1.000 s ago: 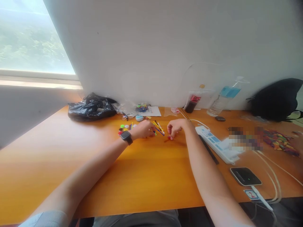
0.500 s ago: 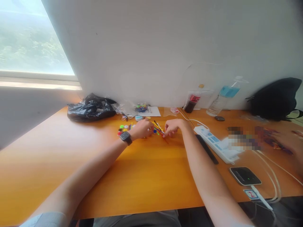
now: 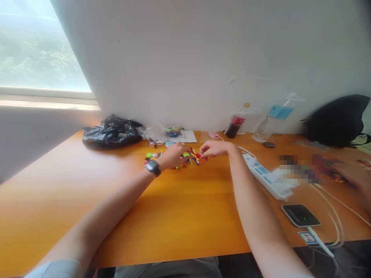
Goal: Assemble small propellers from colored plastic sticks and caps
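Small colourful plastic pieces, some like thin sticks and some round, lie in a loose pile between my hands. My left hand, with a black watch on its wrist, is bent over the left part of the pile. Its fingers are curled, and what they hold is hidden. From the right, my right hand pinches at a thin red plastic stick on the pile's edge. More round pieces, green, white and red, show behind the left wrist.
Along the wall are a black plastic bag, a bag of coloured parts, a cola bottle and a water bottle. To the right lie a power strip, cables and a black device. Another person's hand is at the far right.
My right hand has lifted slightly away from me, with the red stick shifting too. My left fingers have stretched a little farther over the pile, and some pieces lie differently.
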